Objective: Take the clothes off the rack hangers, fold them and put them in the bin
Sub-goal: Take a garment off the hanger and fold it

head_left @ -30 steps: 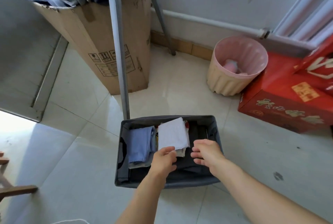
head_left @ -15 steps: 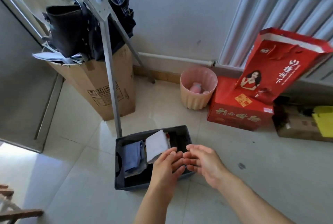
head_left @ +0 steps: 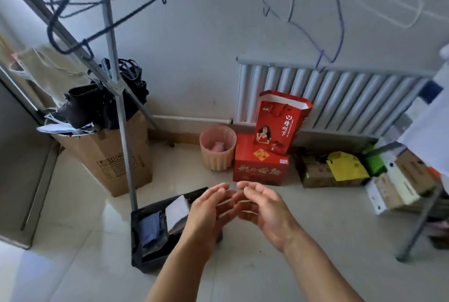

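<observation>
Lift-off: left hand and right hand rise empty, fingers relaxed, from the dark grey fabric bin. The folded white garment stays inside, so the next hanger likely awaits.

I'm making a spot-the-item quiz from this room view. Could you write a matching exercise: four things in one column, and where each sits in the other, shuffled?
Things
1. white folded cloth
2. red gift bag
3. pink wastebasket
4. black boot

Places
a. standing on the red box
b. sticking out of the cardboard box
c. in the dark fabric bin
d. on the floor, just left of the red box

Pairs: 1-c, 2-a, 3-d, 4-b
</observation>
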`<action>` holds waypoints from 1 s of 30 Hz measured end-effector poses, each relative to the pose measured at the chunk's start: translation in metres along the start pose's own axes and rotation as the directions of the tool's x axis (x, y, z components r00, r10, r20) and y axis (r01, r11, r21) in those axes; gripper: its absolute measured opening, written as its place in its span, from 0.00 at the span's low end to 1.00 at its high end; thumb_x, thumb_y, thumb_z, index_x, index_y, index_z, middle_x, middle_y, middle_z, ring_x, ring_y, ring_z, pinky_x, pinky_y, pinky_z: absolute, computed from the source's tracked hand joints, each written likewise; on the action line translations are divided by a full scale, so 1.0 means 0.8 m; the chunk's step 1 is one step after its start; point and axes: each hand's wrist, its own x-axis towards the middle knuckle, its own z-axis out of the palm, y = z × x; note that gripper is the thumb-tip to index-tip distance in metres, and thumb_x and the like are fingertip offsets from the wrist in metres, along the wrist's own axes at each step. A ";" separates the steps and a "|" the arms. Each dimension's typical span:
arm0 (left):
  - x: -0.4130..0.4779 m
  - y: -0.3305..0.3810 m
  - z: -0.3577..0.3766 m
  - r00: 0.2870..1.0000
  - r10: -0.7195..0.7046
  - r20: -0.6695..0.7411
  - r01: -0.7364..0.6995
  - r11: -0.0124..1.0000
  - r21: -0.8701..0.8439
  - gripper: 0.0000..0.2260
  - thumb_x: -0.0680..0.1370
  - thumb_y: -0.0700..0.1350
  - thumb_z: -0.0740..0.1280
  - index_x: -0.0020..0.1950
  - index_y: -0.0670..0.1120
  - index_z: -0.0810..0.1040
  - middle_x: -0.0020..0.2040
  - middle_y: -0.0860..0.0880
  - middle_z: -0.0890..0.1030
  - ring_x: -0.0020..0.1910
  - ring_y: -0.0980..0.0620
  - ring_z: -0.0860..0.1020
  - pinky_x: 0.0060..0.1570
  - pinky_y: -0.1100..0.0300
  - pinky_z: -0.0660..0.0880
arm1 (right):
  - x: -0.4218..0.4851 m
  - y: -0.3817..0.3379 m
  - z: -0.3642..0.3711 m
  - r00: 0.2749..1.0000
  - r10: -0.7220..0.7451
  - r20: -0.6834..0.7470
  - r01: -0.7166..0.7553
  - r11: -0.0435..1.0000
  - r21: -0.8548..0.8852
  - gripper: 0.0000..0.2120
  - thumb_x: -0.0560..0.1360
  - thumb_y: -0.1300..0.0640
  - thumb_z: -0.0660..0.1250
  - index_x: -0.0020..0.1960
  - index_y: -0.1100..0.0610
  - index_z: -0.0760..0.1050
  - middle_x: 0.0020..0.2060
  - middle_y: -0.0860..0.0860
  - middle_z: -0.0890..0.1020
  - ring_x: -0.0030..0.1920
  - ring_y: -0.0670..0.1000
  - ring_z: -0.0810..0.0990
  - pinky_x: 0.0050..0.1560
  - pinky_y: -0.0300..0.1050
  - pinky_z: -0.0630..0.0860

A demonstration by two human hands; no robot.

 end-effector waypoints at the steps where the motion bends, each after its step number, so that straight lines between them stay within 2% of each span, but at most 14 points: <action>1: -0.011 0.005 0.017 0.999 0.016 0.033 -0.017 1.000 0.018 0.09 0.82 0.42 0.62 0.58 0.43 0.79 0.50 0.41 0.85 0.48 0.45 0.83 0.56 0.50 0.78 | -0.014 -0.013 -0.009 0.999 -0.030 -0.012 0.030 0.999 0.009 0.09 0.81 0.60 0.60 0.57 0.61 0.77 0.40 0.55 0.82 0.40 0.52 0.80 0.45 0.47 0.75; 5: -0.046 0.019 0.081 0.989 0.052 0.141 -0.065 0.994 0.084 0.09 0.82 0.41 0.61 0.58 0.44 0.80 0.52 0.41 0.85 0.50 0.44 0.82 0.60 0.47 0.76 | -0.064 -0.058 -0.045 0.988 -0.124 -0.092 0.128 0.991 0.046 0.09 0.81 0.61 0.60 0.55 0.59 0.78 0.40 0.55 0.83 0.38 0.52 0.80 0.42 0.45 0.77; 8: -0.051 0.027 0.132 0.973 0.082 0.214 -0.104 0.990 0.096 0.09 0.82 0.41 0.61 0.57 0.44 0.80 0.46 0.44 0.85 0.44 0.48 0.83 0.49 0.53 0.80 | -0.088 -0.092 -0.074 0.970 -0.191 -0.150 0.202 0.978 0.058 0.08 0.81 0.61 0.61 0.54 0.59 0.78 0.38 0.54 0.83 0.36 0.51 0.80 0.40 0.45 0.78; 10: -0.057 0.029 0.171 0.962 0.088 0.257 -0.118 0.988 0.103 0.09 0.82 0.42 0.62 0.59 0.43 0.79 0.46 0.44 0.85 0.43 0.49 0.84 0.42 0.56 0.81 | -0.105 -0.114 -0.100 0.954 -0.230 -0.193 0.245 0.968 0.057 0.08 0.80 0.60 0.62 0.55 0.59 0.78 0.39 0.55 0.83 0.37 0.52 0.81 0.40 0.45 0.78; 12: -0.059 0.026 0.215 0.949 0.093 0.302 -0.132 0.985 0.112 0.10 0.81 0.44 0.63 0.60 0.44 0.80 0.52 0.42 0.85 0.49 0.45 0.83 0.50 0.51 0.81 | -0.123 -0.140 -0.134 0.934 -0.277 -0.227 0.294 0.955 0.044 0.08 0.81 0.60 0.62 0.55 0.59 0.78 0.40 0.55 0.83 0.38 0.52 0.81 0.38 0.44 0.78; 14: -0.061 0.025 0.265 0.929 0.090 0.359 -0.139 0.984 0.113 0.10 0.81 0.45 0.65 0.59 0.44 0.81 0.53 0.42 0.84 0.51 0.44 0.83 0.57 0.49 0.78 | -0.142 -0.170 -0.174 0.906 -0.335 -0.258 0.347 0.938 -0.001 0.08 0.81 0.60 0.61 0.55 0.59 0.78 0.39 0.56 0.83 0.38 0.52 0.81 0.40 0.45 0.78; 19: -0.073 0.019 0.382 0.864 0.101 0.493 -0.170 0.981 0.096 0.11 0.81 0.45 0.65 0.60 0.42 0.79 0.48 0.43 0.84 0.45 0.47 0.82 0.47 0.53 0.79 | -0.181 -0.243 -0.283 0.791 -0.481 -0.379 0.460 0.875 -0.151 0.08 0.81 0.61 0.61 0.53 0.58 0.79 0.38 0.54 0.84 0.38 0.51 0.81 0.42 0.46 0.76; 22: -0.078 0.019 0.432 0.846 0.126 0.518 -0.207 0.973 0.101 0.11 0.80 0.45 0.65 0.59 0.42 0.79 0.49 0.42 0.85 0.45 0.46 0.83 0.50 0.51 0.79 | -0.196 -0.297 -0.342 0.641 -0.590 -0.491 0.536 0.802 -0.263 0.07 0.80 0.62 0.63 0.50 0.59 0.79 0.36 0.53 0.83 0.34 0.50 0.80 0.35 0.42 0.75; 24: -0.081 0.022 0.463 0.835 0.150 0.530 -0.240 0.965 0.105 0.11 0.80 0.44 0.64 0.59 0.41 0.80 0.49 0.42 0.85 0.45 0.46 0.83 0.51 0.50 0.79 | -0.202 -0.344 -0.389 0.477 -0.694 -0.539 0.568 0.712 -0.414 0.05 0.79 0.61 0.65 0.48 0.59 0.80 0.37 0.51 0.83 0.35 0.48 0.79 0.35 0.41 0.74; 25: -0.081 0.023 0.474 0.834 0.163 0.528 -0.252 0.962 0.102 0.10 0.80 0.44 0.64 0.59 0.41 0.80 0.49 0.42 0.85 0.45 0.46 0.83 0.51 0.50 0.79 | -0.202 -0.367 -0.414 0.382 -0.750 -0.540 0.560 0.653 -0.510 0.05 0.78 0.62 0.65 0.48 0.58 0.80 0.38 0.50 0.82 0.38 0.48 0.80 0.38 0.42 0.75; 26: -0.081 0.023 0.485 0.833 0.176 0.524 -0.264 0.960 0.098 0.10 0.80 0.44 0.64 0.58 0.42 0.80 0.49 0.42 0.85 0.44 0.46 0.83 0.50 0.50 0.78 | -0.201 -0.392 -0.439 0.282 -0.802 -0.527 0.529 0.588 -0.612 0.06 0.78 0.62 0.65 0.49 0.57 0.80 0.41 0.51 0.83 0.43 0.49 0.80 0.44 0.44 0.77; 28: -0.079 0.019 0.499 0.838 0.187 0.512 -0.269 0.959 0.091 0.10 0.80 0.44 0.64 0.58 0.42 0.80 0.50 0.42 0.85 0.44 0.47 0.84 0.49 0.51 0.78 | -0.198 -0.436 -0.483 0.133 -0.874 -0.468 0.392 0.480 -0.785 0.10 0.77 0.62 0.62 0.52 0.57 0.82 0.49 0.55 0.83 0.51 0.56 0.80 0.53 0.50 0.77; 29: -0.077 0.016 0.506 0.842 0.186 0.506 -0.269 0.958 0.095 0.10 0.79 0.44 0.65 0.58 0.43 0.80 0.50 0.42 0.85 0.44 0.46 0.83 0.48 0.51 0.78 | -0.193 -0.456 -0.505 0.084 -0.898 -0.431 0.292 0.436 -0.851 0.11 0.77 0.61 0.62 0.53 0.57 0.82 0.52 0.58 0.82 0.54 0.60 0.79 0.54 0.53 0.77; 30: -0.075 0.014 0.511 0.848 0.182 0.499 -0.270 0.957 0.110 0.11 0.79 0.45 0.65 0.58 0.42 0.80 0.50 0.42 0.85 0.45 0.46 0.83 0.48 0.51 0.78 | -0.189 -0.472 -0.520 0.073 -0.911 -0.406 0.179 0.413 -0.893 0.12 0.78 0.60 0.61 0.55 0.57 0.82 0.55 0.60 0.80 0.57 0.63 0.77 0.55 0.54 0.75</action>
